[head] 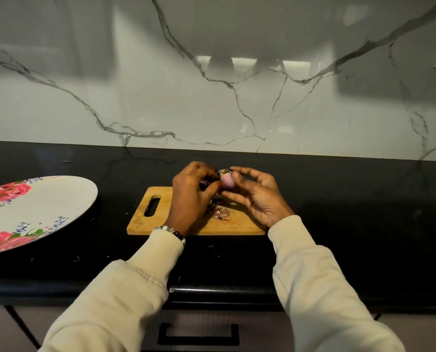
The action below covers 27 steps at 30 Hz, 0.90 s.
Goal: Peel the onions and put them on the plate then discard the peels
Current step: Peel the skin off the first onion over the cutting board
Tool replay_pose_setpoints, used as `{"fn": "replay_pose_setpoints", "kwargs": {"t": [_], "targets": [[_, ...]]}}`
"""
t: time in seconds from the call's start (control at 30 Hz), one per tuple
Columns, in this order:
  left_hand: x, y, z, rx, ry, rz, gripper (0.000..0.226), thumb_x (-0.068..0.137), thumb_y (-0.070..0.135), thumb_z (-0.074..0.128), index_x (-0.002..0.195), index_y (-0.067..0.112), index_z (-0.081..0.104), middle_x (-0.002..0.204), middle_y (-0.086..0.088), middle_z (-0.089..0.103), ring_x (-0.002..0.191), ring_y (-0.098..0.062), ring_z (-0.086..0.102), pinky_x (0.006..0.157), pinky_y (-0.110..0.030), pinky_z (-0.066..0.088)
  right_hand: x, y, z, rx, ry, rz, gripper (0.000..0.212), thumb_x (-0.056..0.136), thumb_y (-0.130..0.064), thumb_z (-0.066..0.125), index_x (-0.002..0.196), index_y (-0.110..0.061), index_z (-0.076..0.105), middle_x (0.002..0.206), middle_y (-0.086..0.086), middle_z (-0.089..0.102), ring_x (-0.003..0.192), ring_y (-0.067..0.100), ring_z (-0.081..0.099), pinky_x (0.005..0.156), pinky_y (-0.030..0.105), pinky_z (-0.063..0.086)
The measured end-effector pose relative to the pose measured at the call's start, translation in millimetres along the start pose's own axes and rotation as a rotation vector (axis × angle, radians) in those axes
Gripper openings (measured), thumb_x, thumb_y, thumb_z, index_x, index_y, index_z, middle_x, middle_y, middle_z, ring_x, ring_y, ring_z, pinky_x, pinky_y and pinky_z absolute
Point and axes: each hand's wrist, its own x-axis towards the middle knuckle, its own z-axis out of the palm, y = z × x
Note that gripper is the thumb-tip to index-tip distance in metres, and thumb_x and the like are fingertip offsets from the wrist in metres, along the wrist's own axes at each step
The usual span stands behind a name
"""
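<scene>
Midway through peeling — both hands meet above the cutting board (239, 222): right hand (256, 196) cradles the onion (226, 181), left hand (192, 196) pinches skin. Next, strip it — plate (59, 196) waits at nine o'clock.

cutting board (242, 223): wood, matt
countertop (338, 212): black, glossy
backsplash (211, 110): veined marble, polished
sleeves (313, 275): ribbed knit cloth

One small pinkish-purple onion (227, 182), held between two hands: left hand (194, 196), right hand (256, 196). One rectangular wooden cutting board (145, 222) with a handle slot. One small heap of papery pink-purple onion peels (220, 213). One round white plate (46, 199) painted with pink roses. One black table (338, 224).
</scene>
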Motion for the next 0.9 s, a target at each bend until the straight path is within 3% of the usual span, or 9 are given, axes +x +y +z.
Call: {"fn": "replay_pose_setpoints", "kwargs": {"t": [0.27,0.43,0.6,0.67,0.77,0.9], "targets": [[-0.7,2.2,1.1,0.032,-0.088,-0.007,0.009,0.087,0.014,0.069,0.091,0.006,0.067,0.118,-0.006,0.051,0.11,-0.013,0.048,0.085,-0.006,0.033,-1.8,-1.9,2.1,-0.006,0.019,0.003,0.017,0.091,0.0,0.062,0.108,0.003,0.064,0.102,0.021,0.07,0.086,0.026,0.074,0.066,0.038,0.063],[-0.2,2.9,-0.6,0.077,-0.141,-0.053,0.008,0.089,0.015,0.064,0.091,0.006,0.064,0.12,-0.006,0.049,0.113,-0.015,0.043,0.084,-0.007,0.028,-0.6,-3.9,2.0,0.061,0.048,-0.003,0.021,0.094,-0.001,0.058,0.113,0.008,0.061,0.102,0.023,0.07,0.088,0.032,0.073,0.068,0.043,0.062],[0.9,3.1,-0.9,0.123,-0.136,-0.127,0.006,0.088,0.019,0.062,0.09,0.013,0.062,0.111,-0.002,0.052,0.104,-0.014,0.045,0.09,-0.037,0.042,0.1,-5.5,-1.2,0.058,0.064,-0.002,0.017,0.098,-0.003,0.052,0.109,0.004,0.064,0.098,0.022,0.071,0.086,0.037,0.072,0.066,0.044,0.063],[1.1,3.8,-2.2,0.135,-0.121,-0.155,0.005,0.087,0.019,0.063,0.087,0.019,0.058,0.102,0.0,0.053,0.097,-0.015,0.048,0.087,-0.043,0.044,0.2,-5.5,-2.5,0.007,0.072,-0.006,0.017,0.098,-0.006,0.053,0.107,-0.001,0.066,0.099,0.02,0.071,0.085,0.035,0.072,0.066,0.042,0.062],[0.8,6.1,-3.9,0.11,-0.1,-0.21,0.008,0.088,0.017,0.065,0.088,0.02,0.058,0.095,0.003,0.057,0.086,-0.013,0.056,0.08,-0.039,0.052,0.3,-4.7,-3.5,-0.016,0.056,0.0,0.018,0.099,-0.007,0.053,0.107,-0.005,0.068,0.102,0.019,0.071,0.083,0.032,0.072,0.067,0.041,0.061],[0.0,5.7,-5.1,0.114,-0.043,-0.258,0.012,0.09,0.01,0.064,0.1,0.017,0.066,0.101,0.001,0.066,0.085,-0.009,0.06,0.078,-0.027,0.053,0.3,-4.8,-3.7,-0.019,0.047,-0.012,0.019,0.098,-0.004,0.052,0.109,-0.005,0.068,0.107,0.022,0.069,0.082,0.032,0.072,0.064,0.036,0.062]]}}
